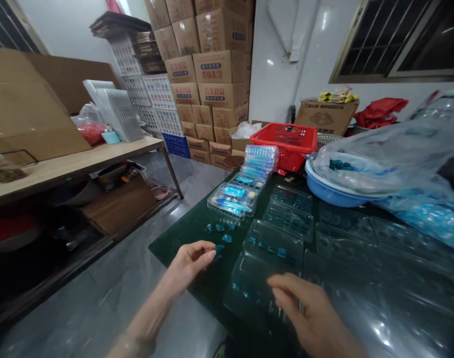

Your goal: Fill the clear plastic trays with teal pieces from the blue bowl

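Note:
My left hand (191, 261) hovers over the dark green table (182, 233) near its left edge, fingers pinched on a small blue piece (218, 248). More small blue pieces (217, 228) lie loose just beyond it. My right hand (309, 313) rests on the nearest clear plastic tray (249, 286), its fingers curled against the tray; whether they grip it I cannot make out. Further clear trays (273, 242) with blue pieces in their pockets lie in a row behind.
Stacked filled trays (236, 196) stand further back. A blue basin (333, 191) under a clear plastic bag (394, 154) and a red basket (290, 139) sit at the table's far side. A wooden bench (74, 161) stands left; cardboard boxes (212, 74) are stacked behind.

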The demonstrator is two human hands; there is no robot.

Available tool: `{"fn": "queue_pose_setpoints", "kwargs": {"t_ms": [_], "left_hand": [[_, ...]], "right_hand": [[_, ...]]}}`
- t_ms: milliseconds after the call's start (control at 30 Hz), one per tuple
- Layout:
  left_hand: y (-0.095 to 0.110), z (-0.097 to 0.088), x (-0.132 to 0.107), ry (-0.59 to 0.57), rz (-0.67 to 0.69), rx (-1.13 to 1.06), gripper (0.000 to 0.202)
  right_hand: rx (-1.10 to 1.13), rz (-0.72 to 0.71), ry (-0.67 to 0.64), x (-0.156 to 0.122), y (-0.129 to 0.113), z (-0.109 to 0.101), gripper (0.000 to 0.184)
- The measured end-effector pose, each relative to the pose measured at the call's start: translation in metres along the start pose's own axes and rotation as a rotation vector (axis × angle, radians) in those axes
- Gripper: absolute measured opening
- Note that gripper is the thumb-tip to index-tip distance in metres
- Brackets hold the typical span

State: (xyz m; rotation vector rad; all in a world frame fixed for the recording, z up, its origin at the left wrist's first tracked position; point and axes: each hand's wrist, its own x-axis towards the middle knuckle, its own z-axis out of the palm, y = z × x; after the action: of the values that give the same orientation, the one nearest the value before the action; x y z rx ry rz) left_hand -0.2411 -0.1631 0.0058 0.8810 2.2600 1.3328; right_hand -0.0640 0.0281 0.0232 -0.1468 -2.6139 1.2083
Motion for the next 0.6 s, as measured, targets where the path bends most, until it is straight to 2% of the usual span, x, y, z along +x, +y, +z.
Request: {"fn": "queue_pose_setpoints", "kwargs": {"t_ms": [133,200,300,433,533,600], "left_hand": [[0.007,0.020,-0.003,-0.153,-0.159,-0.758,0.023],[0.009,0.026,-0.004,-0.199,-0.223,-0.992,0.020],[0.012,0.030,-0.004,-0.226,-0.243,-1.024,0.020],[0.019,0.035,-0.007,-0.244,-0.240,-0.995,0.019],[0.024,0.039,-0.010,-0.214,-0.207,-0.892,0.017],[0.027,0.041,-0.011,-0.173,-0.176,-0.844,0.014]], "right_hand": [[0.348,0.147,0.006,0.021,-0.021,0.021,0.020],[0.487,0.187,-0.017,0.028,-0.025,0.028,0.021],[0.605,0.214,-0.001,0.033,-0.027,0.035,0.021],[0.607,0.193,0.094,0.037,-0.027,0.040,0.023],[0.565,0.177,0.111,0.040,-0.027,0.041,0.009],[0.569,0.178,0.105,0.042,-0.025,0.041,0.011]]}}
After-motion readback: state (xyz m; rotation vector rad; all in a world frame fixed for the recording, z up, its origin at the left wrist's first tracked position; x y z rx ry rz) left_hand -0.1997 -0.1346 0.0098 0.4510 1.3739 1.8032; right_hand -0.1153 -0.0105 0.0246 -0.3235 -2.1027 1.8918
